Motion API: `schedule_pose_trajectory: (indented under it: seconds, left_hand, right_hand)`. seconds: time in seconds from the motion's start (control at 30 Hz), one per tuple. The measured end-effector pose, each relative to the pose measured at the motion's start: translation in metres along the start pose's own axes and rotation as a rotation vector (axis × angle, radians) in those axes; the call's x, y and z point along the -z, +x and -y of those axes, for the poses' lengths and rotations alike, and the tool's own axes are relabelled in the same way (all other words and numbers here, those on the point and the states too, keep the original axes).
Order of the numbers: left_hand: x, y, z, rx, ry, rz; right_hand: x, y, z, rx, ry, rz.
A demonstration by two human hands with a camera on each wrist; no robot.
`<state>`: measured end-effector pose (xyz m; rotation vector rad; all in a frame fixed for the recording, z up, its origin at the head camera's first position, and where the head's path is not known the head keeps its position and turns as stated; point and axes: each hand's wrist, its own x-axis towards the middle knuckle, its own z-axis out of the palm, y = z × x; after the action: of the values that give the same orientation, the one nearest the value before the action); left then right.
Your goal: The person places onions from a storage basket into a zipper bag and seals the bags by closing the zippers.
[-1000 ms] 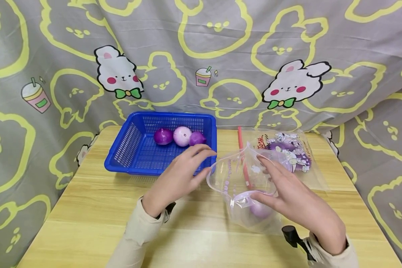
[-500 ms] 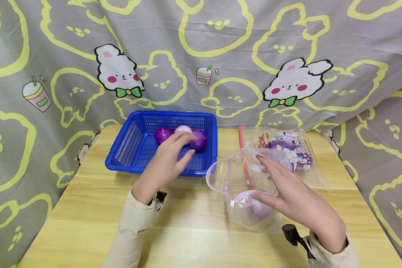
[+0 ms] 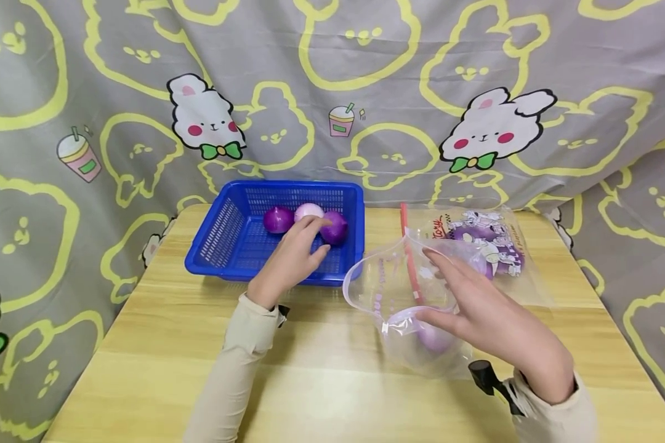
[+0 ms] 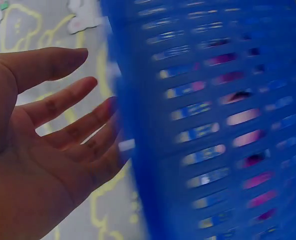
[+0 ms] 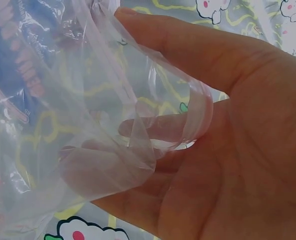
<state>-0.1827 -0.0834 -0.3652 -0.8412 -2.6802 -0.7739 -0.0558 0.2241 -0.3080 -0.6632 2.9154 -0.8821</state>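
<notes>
In the head view my left hand (image 3: 290, 255) reaches over the front of a blue plastic basket (image 3: 238, 255), fingers loosely bent, fingertips at the rightmost purple onion (image 3: 337, 229). Another purple onion (image 3: 279, 219) and a pale one (image 3: 309, 212) lie beside it. The left wrist view has the fingers spread alongside the basket's slotted wall (image 4: 162, 135). My right hand (image 3: 487, 314) holds a clear zip bag (image 3: 385, 280) with its mouth wide, thumb and fingers round its right side. Through the plastic shows a round purple onion (image 3: 435, 338). The right wrist view shows the fingers behind the film.
A second clear bag with a red zip strip and printed figures (image 3: 493, 246) lies at the back right, purple things inside. The wooden table (image 3: 310, 394) meets a grey patterned curtain (image 3: 388, 55) behind.
My left hand has moved from beside the bag's mouth leftward and away to the onions in the basket. The rightmost onion has shifted slightly. My right hand stays on the zip bag.
</notes>
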Motion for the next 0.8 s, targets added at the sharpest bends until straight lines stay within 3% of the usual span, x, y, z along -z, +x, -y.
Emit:
schedule_pose_trajectory:
  seconds: [0.17,0.3,0.57,0.7,0.8]
  left_hand:
    - [-0.014,0.007,0.011,0.064,-0.002,0.071]
    - [-0.023,0.014,0.018,0.070,0.012,0.116]
    - [-0.040,0.032,0.021,0.100,0.100,0.149]
    - [-0.052,0.035,0.020,0.088,0.172,0.170]
    - [-0.060,0.036,0.020,0.105,0.206,0.151]
  right_hand:
    - [0.002,0.005,-0.003,-0.007,-0.013,0.029]
    - [0.001,0.008,-0.005,-0.015,-0.026,0.053]
    - [-0.003,0.010,-0.006,-0.041,0.005,0.065]
    - [-0.003,0.009,-0.007,-0.063,0.001,0.069]
    - [-0.003,0.008,-0.008,-0.066,-0.013,0.068]
